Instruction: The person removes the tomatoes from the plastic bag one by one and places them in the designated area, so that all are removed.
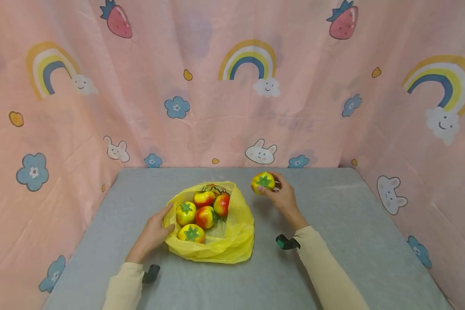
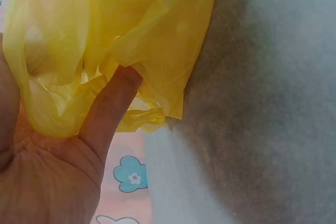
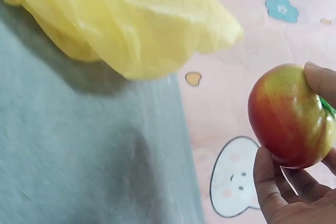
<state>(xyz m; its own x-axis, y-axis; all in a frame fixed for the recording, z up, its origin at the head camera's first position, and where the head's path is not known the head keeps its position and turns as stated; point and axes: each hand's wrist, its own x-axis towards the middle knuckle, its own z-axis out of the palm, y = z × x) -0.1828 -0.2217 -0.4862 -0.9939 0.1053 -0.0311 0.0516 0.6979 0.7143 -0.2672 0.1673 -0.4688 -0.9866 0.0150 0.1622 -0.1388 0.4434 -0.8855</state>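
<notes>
Where the thumb and fingers of the right hand [image 1: 283, 200] curl round it, a glossy fruit [image 1: 262, 182] is held up off the worktop [image 1: 348, 215], to the right of the yellow bag [image 1: 232, 253] and close to the far edge. A stretch of worktop shows between this fruit and the bag, and a wider one runs from the right hand to the right edge. Bag and far edge lie near each other; more surface spreads left and near.

The held fruit is rounded and smooth, red shading into yellow, with a green star-shaped leaf top. The bag is thin, crinkled, slightly see-through plastic, its wide mouth facing up, with dark printed lines at the far rim. Five similar fruits [image 1: 204, 217] lie inside toward the left, two with leaf stars upward. Thumb and fingers of the left hand [image 1: 153, 228] grip the bag's left rim.

Both forearms wear loose cream sleeves [image 1: 325, 271], and a black angular piece [image 1: 151, 274] sits by each wrist. The worktop is grey and faintly mottled. Beyond its edges hangs pink cloth [image 1: 314, 103], softly creased, printed with rainbows, strawberries, rabbits and blue flowers.
</notes>
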